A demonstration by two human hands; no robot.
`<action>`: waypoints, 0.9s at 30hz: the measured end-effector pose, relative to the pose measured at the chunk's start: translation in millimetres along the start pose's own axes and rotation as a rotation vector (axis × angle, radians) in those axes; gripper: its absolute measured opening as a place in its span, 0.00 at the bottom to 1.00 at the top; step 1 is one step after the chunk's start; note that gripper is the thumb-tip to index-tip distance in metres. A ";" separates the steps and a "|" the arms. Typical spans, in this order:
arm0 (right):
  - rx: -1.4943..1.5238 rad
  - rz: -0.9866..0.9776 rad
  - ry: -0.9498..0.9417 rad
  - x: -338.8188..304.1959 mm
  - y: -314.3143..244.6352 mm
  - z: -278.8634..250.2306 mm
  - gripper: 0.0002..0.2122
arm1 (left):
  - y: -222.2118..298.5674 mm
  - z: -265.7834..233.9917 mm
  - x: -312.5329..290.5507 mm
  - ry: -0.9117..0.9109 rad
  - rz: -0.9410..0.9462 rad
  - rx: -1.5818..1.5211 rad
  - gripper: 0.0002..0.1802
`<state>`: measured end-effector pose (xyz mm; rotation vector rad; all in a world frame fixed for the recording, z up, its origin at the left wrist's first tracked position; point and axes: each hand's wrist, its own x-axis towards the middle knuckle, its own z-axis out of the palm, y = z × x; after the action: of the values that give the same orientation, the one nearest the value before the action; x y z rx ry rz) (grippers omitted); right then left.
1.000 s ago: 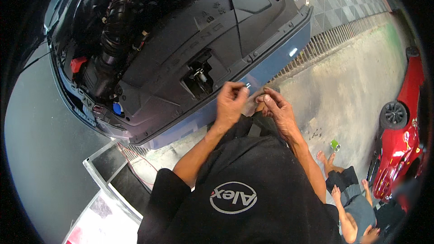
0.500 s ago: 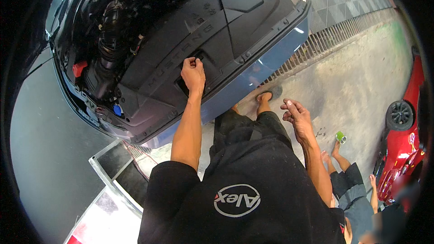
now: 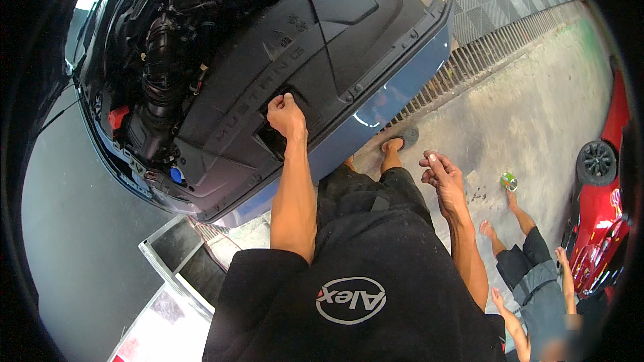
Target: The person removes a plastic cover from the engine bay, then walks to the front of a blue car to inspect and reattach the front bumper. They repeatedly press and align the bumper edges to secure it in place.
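By the left end of your moulded black plastic engine cover [image 3: 335, 47] sits a small round blue plastic cap [image 3: 176, 175]. Going right, the cover lies across the car's front, but its dark four-sided opening [image 3: 270, 141], close to the front edge, stands uncovered, so your work there looks unfinished (how much remains doesn't show). Your bare left hand [image 3: 287, 118] is over that opening, thumb and forefinger pressed together near its rear edge; whether they pinch anything, I cannot tell. Farther right, beyond the glossy blue painted bodywork [image 3: 386, 104], your bare right hand [image 3: 444, 181] hangs well apart from the opening, thumb and forefinger tips together; anything between them is too small to make out.
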<state>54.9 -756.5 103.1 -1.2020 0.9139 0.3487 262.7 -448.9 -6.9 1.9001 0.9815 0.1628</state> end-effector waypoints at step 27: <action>-0.049 -0.033 -0.001 8.4 -20.8 1.6 0.24 | -4.3 -20.7 3.5 0.008 -0.110 -0.139 0.12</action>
<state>74.6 -764.4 110.3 -1.2602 0.8888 0.3469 252.5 -431.2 -0.2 1.7157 1.0509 0.1700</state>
